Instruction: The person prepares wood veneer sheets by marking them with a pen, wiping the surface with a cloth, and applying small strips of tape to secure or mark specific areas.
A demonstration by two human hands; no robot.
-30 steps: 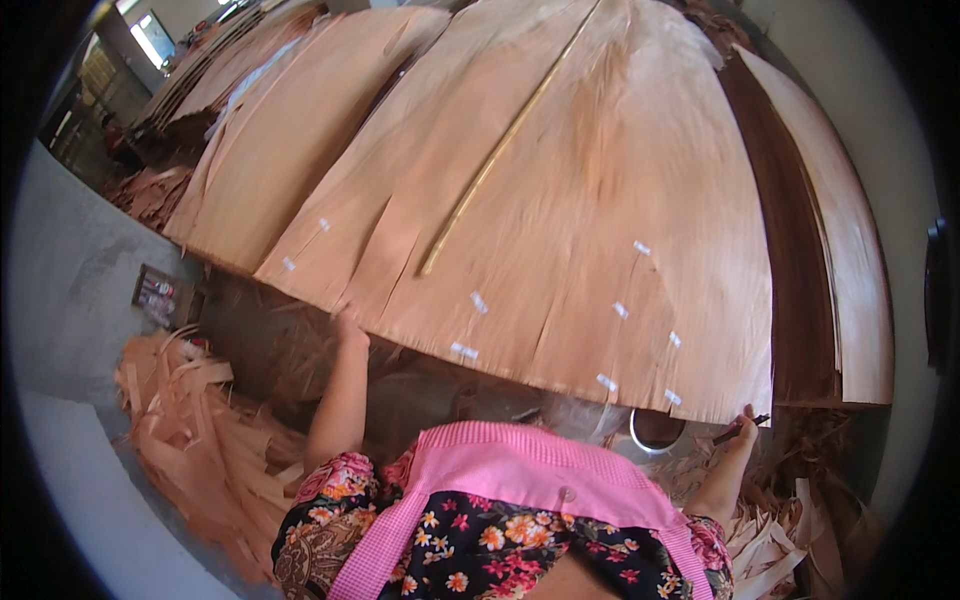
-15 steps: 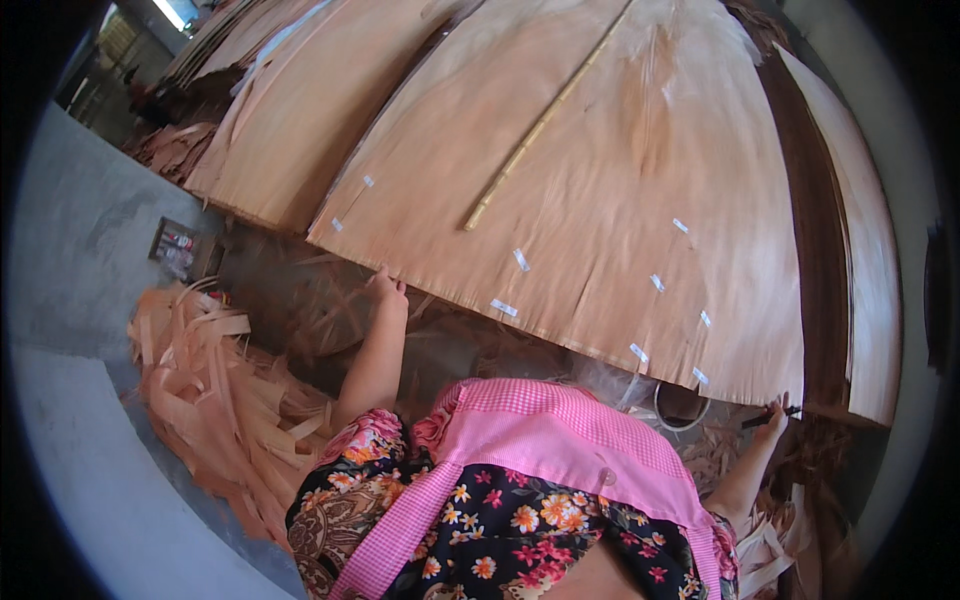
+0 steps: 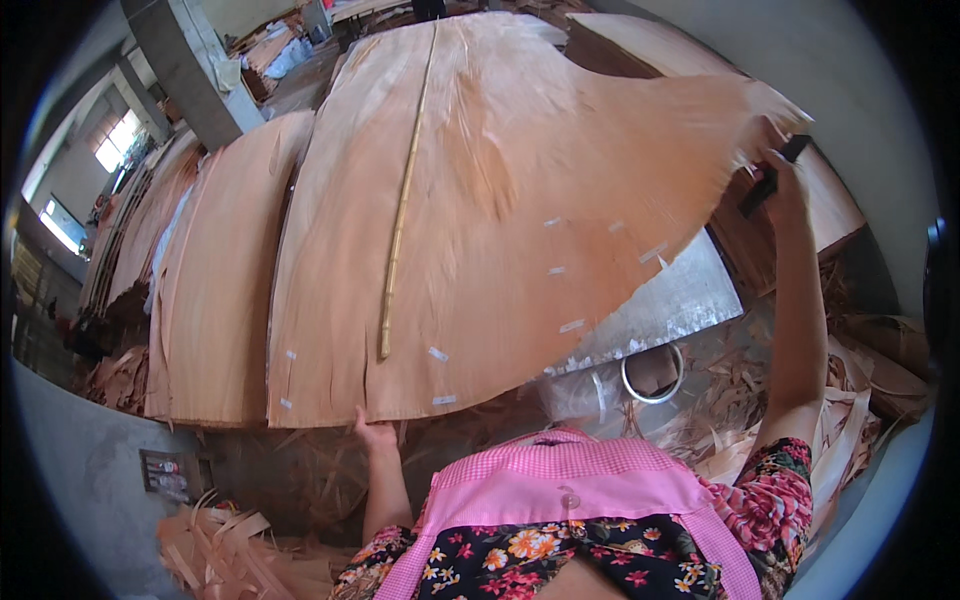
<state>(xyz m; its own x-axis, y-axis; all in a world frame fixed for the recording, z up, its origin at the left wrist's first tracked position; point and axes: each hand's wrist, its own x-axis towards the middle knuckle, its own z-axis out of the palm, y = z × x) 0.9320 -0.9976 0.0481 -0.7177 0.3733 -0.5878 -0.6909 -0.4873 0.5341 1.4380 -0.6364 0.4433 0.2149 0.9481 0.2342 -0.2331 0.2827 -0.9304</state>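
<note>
A large, thin sheet of wood veneer [image 3: 540, 210] spreads before me, its right side lifted and curved upward. My right hand [image 3: 786, 180] is raised, closed on that right edge, with a dark, flat, bar-like object [image 3: 757, 195] also in its grip. My left hand [image 3: 376, 432] pinches the near edge, its fingers partly hidden under the sheet. A slim bamboo stick [image 3: 402, 210] lies lengthwise on the veneer. Several short strips of pale tape [image 3: 438, 354] are stuck across splits near the front. Below the lifted part shows a grey, metal-looking board [image 3: 665, 300].
More veneer sheets [image 3: 225, 270] lie to the left, and another stack [image 3: 660, 45] stands at the far right along the wall. Veneer scraps [image 3: 225, 550] heap on the floor. A white ring-shaped rim [image 3: 652, 373] sits below the board. A concrete pillar [image 3: 185, 70] rises far left.
My right hand has risen far up and away, lifting the sheet's right side and uncovering the grey board. My left hand stays at the near edge. The view has turned.
</note>
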